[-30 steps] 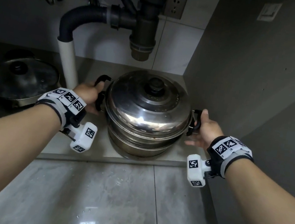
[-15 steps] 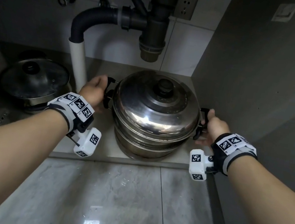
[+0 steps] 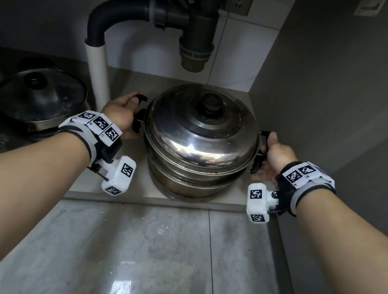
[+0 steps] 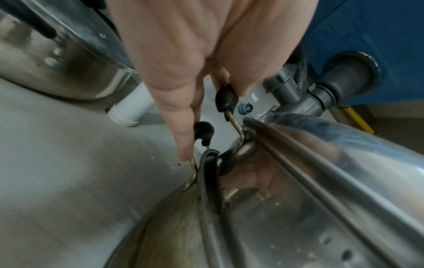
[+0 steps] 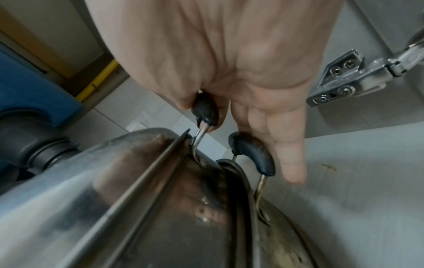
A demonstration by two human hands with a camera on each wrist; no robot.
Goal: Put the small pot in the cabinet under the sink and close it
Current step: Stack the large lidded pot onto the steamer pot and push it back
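The small steel pot (image 3: 199,142), two-tiered with a domed lid and black knob, sits on the cabinet floor (image 3: 138,178) under the sink, near its front edge. My left hand (image 3: 119,110) grips the pot's left side handles; in the left wrist view the thumb and fingers close around the upper black handle (image 4: 226,98), with the lower one (image 4: 204,132) beside the fingers. My right hand (image 3: 276,156) holds the right side. In the right wrist view its upper handle (image 5: 205,108) is pinched under the thumb, while one finger lies straight past the lower handle (image 5: 252,152).
A second pan with a glass lid (image 3: 38,98) stands at the left. A white drain pipe (image 3: 97,72) rises just behind my left hand, and the dark trap (image 3: 195,43) hangs above the pot. The cabinet's side wall (image 3: 327,92) and a door hinge (image 5: 344,81) are close on the right.
My right hand, spread beside the handle a second ago, has closed onto it. The left hand keeps its hold. The pot stays at about the same spot on the cabinet floor.
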